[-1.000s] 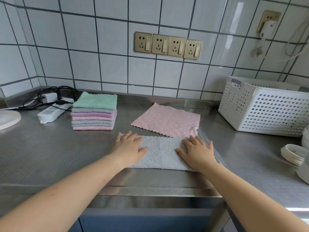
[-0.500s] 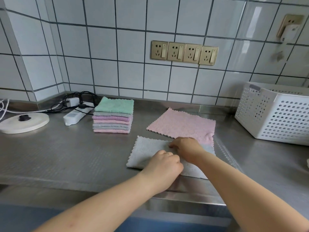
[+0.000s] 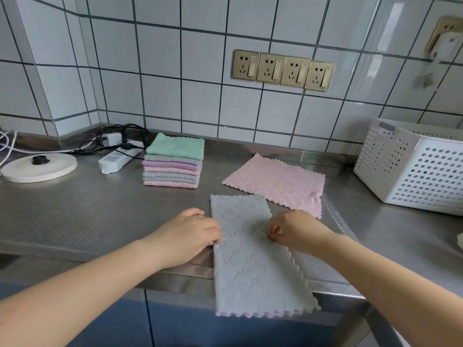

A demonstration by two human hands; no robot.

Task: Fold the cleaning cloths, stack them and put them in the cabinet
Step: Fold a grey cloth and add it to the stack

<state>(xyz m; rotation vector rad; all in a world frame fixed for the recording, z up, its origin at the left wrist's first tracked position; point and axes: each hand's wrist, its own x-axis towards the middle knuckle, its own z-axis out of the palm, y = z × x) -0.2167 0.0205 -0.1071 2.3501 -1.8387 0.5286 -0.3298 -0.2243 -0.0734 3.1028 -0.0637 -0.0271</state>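
Observation:
A grey cleaning cloth (image 3: 250, 259), folded into a long strip, lies across the steel counter's front edge with its near end hanging over. My left hand (image 3: 190, 234) pinches its left edge. My right hand (image 3: 295, 231) pinches its right edge. Behind it a pink cloth (image 3: 278, 182) lies spread flat. A stack of several folded cloths (image 3: 174, 161), green on top, stands at the back left.
A white perforated basket (image 3: 413, 166) stands at the right. A power strip (image 3: 116, 156) with black cables and a round white kettle base (image 3: 40, 167) lie at the far left. Blue cabinet fronts (image 3: 175, 326) run below the steel counter (image 3: 75, 209). Wall sockets (image 3: 283, 70) are mounted on the tiled wall.
The grey cloth lay sideways under my flat hands. It now runs lengthways over the counter edge, pinched at both sides. The view shifted left.

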